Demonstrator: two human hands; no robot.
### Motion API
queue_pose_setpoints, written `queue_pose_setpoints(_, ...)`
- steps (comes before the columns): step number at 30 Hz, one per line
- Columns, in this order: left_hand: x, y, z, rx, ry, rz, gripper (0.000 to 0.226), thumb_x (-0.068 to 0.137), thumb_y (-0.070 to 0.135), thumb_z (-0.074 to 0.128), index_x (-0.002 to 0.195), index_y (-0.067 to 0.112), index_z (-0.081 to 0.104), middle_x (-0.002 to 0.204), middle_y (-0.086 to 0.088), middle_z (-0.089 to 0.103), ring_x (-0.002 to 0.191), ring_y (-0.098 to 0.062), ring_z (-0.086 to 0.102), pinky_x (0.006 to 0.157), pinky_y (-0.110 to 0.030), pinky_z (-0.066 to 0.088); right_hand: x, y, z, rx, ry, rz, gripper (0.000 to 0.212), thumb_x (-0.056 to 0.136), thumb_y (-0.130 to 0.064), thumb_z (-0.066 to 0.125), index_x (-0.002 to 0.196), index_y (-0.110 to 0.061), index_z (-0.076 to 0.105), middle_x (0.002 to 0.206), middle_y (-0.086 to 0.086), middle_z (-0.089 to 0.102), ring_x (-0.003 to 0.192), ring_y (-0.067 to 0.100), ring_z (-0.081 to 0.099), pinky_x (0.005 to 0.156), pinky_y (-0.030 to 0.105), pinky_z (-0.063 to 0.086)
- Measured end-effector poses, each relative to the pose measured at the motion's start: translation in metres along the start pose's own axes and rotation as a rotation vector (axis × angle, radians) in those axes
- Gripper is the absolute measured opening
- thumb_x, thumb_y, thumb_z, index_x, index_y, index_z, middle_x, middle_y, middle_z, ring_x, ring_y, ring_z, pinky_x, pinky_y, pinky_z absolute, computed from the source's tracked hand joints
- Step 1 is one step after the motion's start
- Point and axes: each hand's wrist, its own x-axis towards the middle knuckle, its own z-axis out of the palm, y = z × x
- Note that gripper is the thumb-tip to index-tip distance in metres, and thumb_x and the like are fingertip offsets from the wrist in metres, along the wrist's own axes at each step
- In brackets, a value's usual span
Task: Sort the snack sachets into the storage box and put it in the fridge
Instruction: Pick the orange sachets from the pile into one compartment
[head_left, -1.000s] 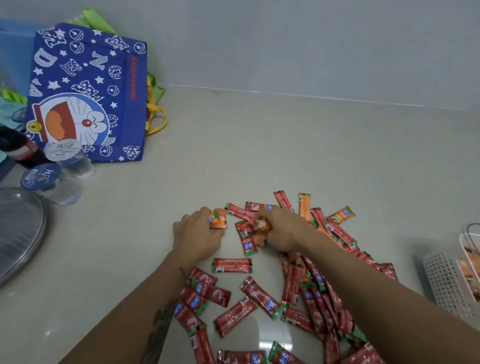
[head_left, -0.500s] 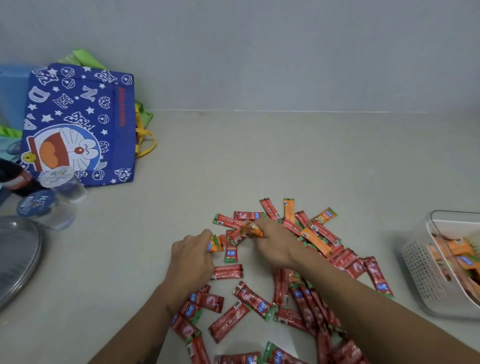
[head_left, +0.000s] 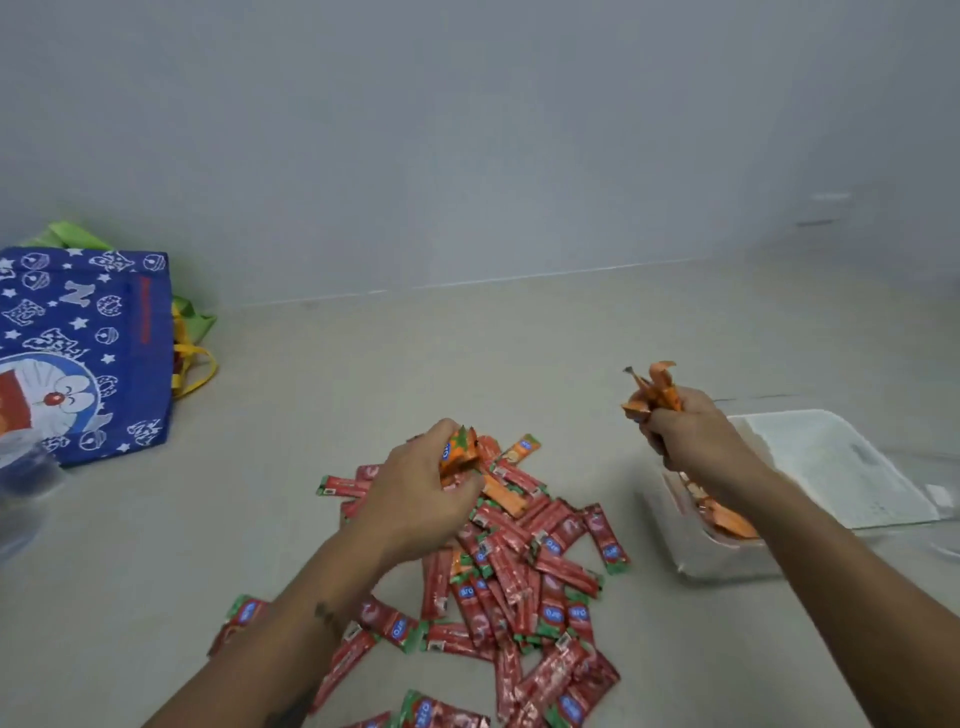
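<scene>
A heap of red sachets (head_left: 524, 582) with a few orange ones lies on the pale counter in front of me. My left hand (head_left: 415, 493) rests on the heap's far left side, closed around a small bunch of orange sachets (head_left: 460, 451). My right hand (head_left: 691, 441) is raised over the left end of the clear storage box (head_left: 841, 467), gripping a bunch of orange sachets (head_left: 652, 392) that stick up from the fist. More orange sachets (head_left: 722, 514) lie inside the box, partly hidden by my right forearm.
A blue cartoon-print bag (head_left: 83, 353) with yellow handles stands at the left against the grey wall. A clear bottle (head_left: 26, 478), blurred, is at the left edge. Bare counter stretches behind the heap.
My right hand has lifted off the heap and swung right with orange sachets, now above the box. My left hand has gathered orange sachets and shifted right. The camera has tilted up and right.
</scene>
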Motion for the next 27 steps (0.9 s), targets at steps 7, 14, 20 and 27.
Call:
queue_pose_setpoints(7, 0.024, 0.067, 0.070, 0.096, -0.101, 0.065, 0.021, 0.092, 0.029, 0.054, 0.076, 0.022, 0.043, 0.063, 0.001, 0.051, 0.056, -0.017, 0.048, 0.056, -0.039, 0.040, -0.006, 0.059, -0.071, -0.421, -0.094, -0.014, 0.012, 0.072, -0.012, 0.045, 0.076, -0.013, 0.056, 0.072, 0.001, 0.066, 0.076, 0.027, 0.063, 0.075, 0.041, 0.054)
queue_pose_setpoints(14, 0.049, 0.108, 0.121, 0.160, -0.139, 0.016, 0.020, 0.092, 0.037, 0.048, 0.080, 0.024, 0.040, 0.073, -0.005, 0.055, 0.070, -0.024, 0.050, 0.061, -0.039, 0.038, -0.011, 0.091, -0.100, -0.658, -0.305, -0.172, 0.053, 0.072, -0.036, 0.053, 0.125, -0.028, 0.054, 0.117, -0.003, 0.047, 0.111, 0.017, 0.044, 0.100, 0.036, 0.042)
queue_pose_setpoints(20, 0.077, 0.144, 0.154, 0.142, -0.156, 0.032, 0.016, 0.095, 0.031, 0.050, 0.084, 0.026, 0.040, 0.073, 0.001, 0.055, 0.069, -0.022, 0.051, 0.059, -0.035, 0.037, -0.039, 0.109, -0.126, -0.819, -0.407, -0.346, 0.028, 0.083, -0.047, 0.049, 0.103, -0.029, 0.058, 0.106, -0.008, 0.051, 0.104, 0.017, 0.050, 0.090, 0.035, 0.046)
queue_pose_setpoints(27, 0.119, 0.155, 0.214, 0.633, -0.414, 0.164, 0.036, 0.090, 0.039, 0.046, 0.123, 0.026, 0.040, 0.119, 0.001, 0.053, 0.119, -0.024, 0.046, 0.105, -0.047, 0.024, -0.044, 0.121, -0.108, -1.035, -0.233, -0.411, 0.050, 0.075, -0.021, 0.063, 0.122, -0.020, 0.045, 0.121, 0.001, 0.049, 0.102, 0.029, 0.058, 0.073, 0.036, 0.043)
